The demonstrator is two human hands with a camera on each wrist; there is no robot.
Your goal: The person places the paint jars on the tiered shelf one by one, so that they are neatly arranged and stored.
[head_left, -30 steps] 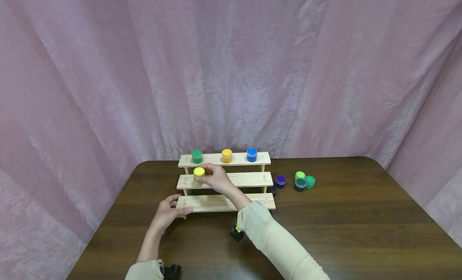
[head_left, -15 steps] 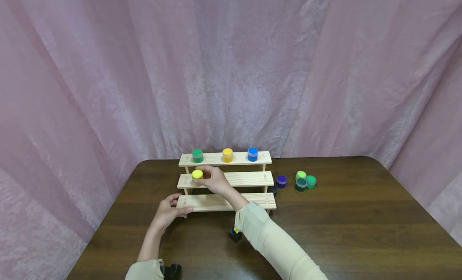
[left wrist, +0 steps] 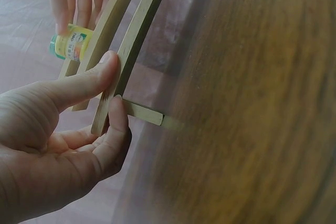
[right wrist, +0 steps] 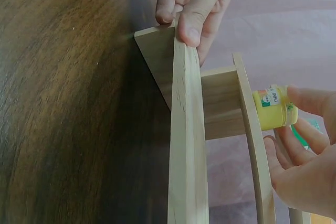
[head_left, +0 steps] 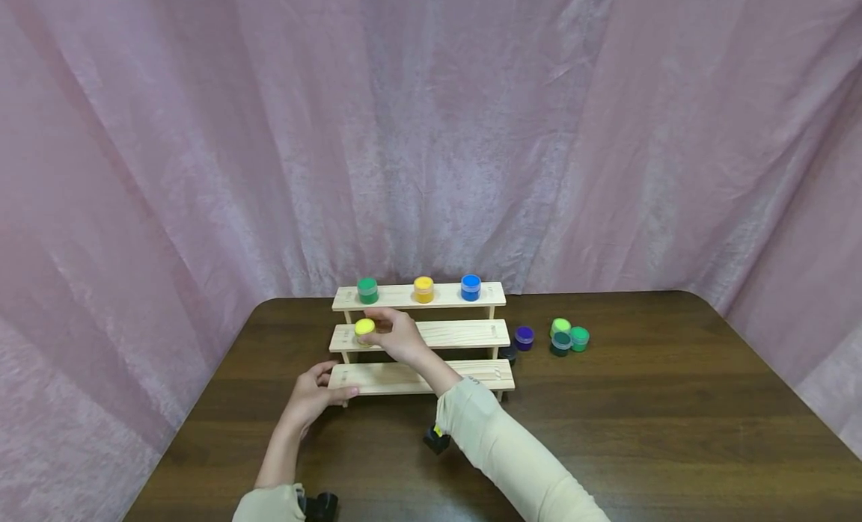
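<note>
My right hand (head_left: 402, 339) pinches a small yellow paint jar (head_left: 364, 328) near its lid, between thumb and fingers. The jar's base meets the left end of the middle tier (head_left: 465, 333) of a three-step wooden stand, as the right wrist view shows the jar (right wrist: 269, 109) upright against the board. Down at the stand's left front, my left hand (head_left: 311, 396) grips the end of the lowest tier (head_left: 397, 380). In the left wrist view its thumb (left wrist: 89, 81) lies on top of the board and the other fingers curl beneath.
Green (head_left: 367, 292), orange-yellow (head_left: 423, 290) and blue (head_left: 471, 289) jars stand on the top tier. Right of the stand are a purple jar (head_left: 524, 339), a black jar (head_left: 508, 355) and a cluster of green jars (head_left: 579, 339) on the brown table (head_left: 646, 402). A pink curtain (head_left: 431, 133) hangs behind.
My right hand has shifted the yellow jar slightly left and down, to the left end of the middle tier. The left hand keeps its grip on the lowest tier.
</note>
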